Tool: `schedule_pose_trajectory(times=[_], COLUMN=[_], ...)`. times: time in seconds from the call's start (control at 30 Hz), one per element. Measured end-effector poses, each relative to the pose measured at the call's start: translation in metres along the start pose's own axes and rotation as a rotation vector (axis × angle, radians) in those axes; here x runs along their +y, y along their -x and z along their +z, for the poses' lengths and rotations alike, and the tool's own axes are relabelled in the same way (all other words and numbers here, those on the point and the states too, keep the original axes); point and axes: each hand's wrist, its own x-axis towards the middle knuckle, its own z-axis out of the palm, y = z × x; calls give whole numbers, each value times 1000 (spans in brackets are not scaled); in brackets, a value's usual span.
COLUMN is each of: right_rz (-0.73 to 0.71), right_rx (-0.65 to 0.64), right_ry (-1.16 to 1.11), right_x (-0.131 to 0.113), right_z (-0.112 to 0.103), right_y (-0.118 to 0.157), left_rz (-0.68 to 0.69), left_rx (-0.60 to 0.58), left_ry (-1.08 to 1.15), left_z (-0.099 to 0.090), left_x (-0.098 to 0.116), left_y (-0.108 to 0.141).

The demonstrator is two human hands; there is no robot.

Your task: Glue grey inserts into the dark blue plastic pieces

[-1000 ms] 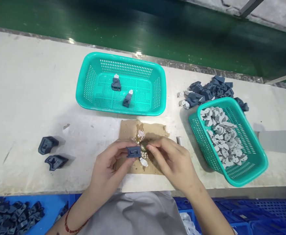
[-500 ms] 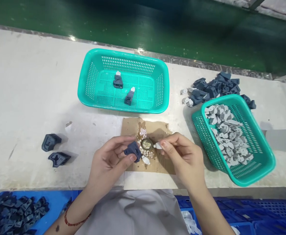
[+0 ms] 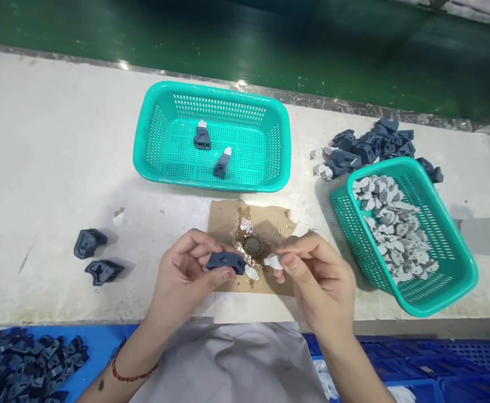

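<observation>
My left hand point(image 3: 197, 267) pinches a dark blue-grey plastic part point(image 3: 227, 262) between thumb and fingers, its long side turned up. Opposite it, my right hand point(image 3: 307, 266) holds a small white plastic piece point(image 3: 273, 261) by one end, with its narrow tab pointing left at the dark part. A gap separates the two pieces. Just beyond them a small round cap point(image 3: 252, 245) with a ridged rim sits on a wet, stained piece of brown cardboard point(image 3: 224, 215). Another white piece point(image 3: 251, 272) lies on the cardboard, close to the dark part.
A green basket point(image 3: 211, 183) holds two dark parts with white tips. At right, a tilted green basket point(image 3: 450, 235) contains many white pieces, beside a heap of dark parts point(image 3: 375, 146). Two dark parts point(image 3: 89, 243) lie at left. Blue bins point(image 3: 106, 336) stand below the table edge.
My right hand has drawn the white piece back from the round cap, slightly nearer me. My left hand has turned the dark part to lie lengthwise, facing the white piece.
</observation>
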Motion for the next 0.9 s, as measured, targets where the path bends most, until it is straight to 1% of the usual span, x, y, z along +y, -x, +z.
schedule_pose_trajectory(times=[0.07, 0.2, 0.33, 0.5, 0.67, 0.9], right_rz=[-22, -71, -145, -198, -228, -210], right_rx=[-15, -98, -179, -253, -291, -294], right_ry=[49, 114, 137, 170, 212, 212], right_x=[-3, -8, -8, -7, -9, -9], right_z=[1, 3, 4, 3, 1, 1], right_y=[1, 1, 0, -4, -6, -5], left_rz=[-3, 15, 7, -6, -23, -19], left_rx=[-9, -56, -66, -77, -82, -100], left_ry=[9, 47, 77, 87, 97, 109], left_z=[0, 1, 0, -1, 1, 4], left_x=[0, 0, -1, -1, -1, 0], left_y=[0, -1, 0, 2, 2, -1])
